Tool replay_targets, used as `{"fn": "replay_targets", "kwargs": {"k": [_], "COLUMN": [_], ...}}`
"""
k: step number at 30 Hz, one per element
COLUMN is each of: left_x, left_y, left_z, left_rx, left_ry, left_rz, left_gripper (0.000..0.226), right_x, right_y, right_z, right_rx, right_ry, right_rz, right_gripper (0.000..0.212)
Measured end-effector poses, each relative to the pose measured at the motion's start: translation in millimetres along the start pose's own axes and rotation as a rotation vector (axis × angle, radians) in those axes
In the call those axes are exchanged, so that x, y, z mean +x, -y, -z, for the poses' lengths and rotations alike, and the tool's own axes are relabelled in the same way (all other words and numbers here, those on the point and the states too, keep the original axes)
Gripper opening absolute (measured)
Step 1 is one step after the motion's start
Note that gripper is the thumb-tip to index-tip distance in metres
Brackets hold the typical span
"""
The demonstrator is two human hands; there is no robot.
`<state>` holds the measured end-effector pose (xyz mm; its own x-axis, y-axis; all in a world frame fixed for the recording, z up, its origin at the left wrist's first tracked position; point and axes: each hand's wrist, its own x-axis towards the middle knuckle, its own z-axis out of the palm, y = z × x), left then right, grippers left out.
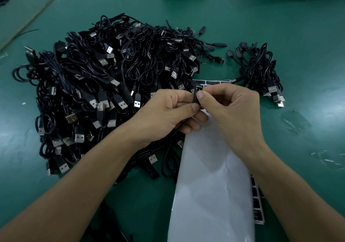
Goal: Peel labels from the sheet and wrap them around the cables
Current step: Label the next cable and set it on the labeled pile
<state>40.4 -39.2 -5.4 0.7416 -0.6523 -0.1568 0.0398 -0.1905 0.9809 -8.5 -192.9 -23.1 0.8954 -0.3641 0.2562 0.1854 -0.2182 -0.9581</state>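
Both hands are meeting over the middle of the surface. My left hand (168,109) is pinching a small black printed label (197,94) between thumb and curled fingers. My right hand (233,107) is pinching the same label from the other side, thumb tip on its edge. A thin black cable (180,127) is running down out of my left palm. Where it meets the label is hidden behind my fingers, so I cannot tell how far the label is wrapped, and its white print is too small to read.

Under my hands the long white label sheet (211,176) is lying on the green surface (308,55). Its near end is cut off by the frame, and my right forearm is covering most of the black labels along its right edge.

The big heap of black USB cables (97,77) is sitting on the left, partly under my left wrist. A smaller bundle of black cables (261,70) is lying near the sheet's far end.
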Motion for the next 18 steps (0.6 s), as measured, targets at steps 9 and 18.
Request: {"fn": "replay_targets", "kwargs": {"k": [9, 18], "left_x": [0.4, 0.1], "left_y": [1.4, 1.5], "left_z": [-0.7, -2.1], "left_rx": [-0.012, -0.004], "left_ry": [-0.015, -0.045], "left_rz": [-0.010, -0.028], "left_gripper": [0.017, 0.016], "right_x": [0.1, -1.4], "right_y": [0.0, 1.6], "right_z": [0.5, 0.9], "right_rx": [0.017, 0.052], "right_ry": [-0.003, 0.012], "right_rz": [-0.005, 0.015], "right_gripper": [0.011, 0.013]}}
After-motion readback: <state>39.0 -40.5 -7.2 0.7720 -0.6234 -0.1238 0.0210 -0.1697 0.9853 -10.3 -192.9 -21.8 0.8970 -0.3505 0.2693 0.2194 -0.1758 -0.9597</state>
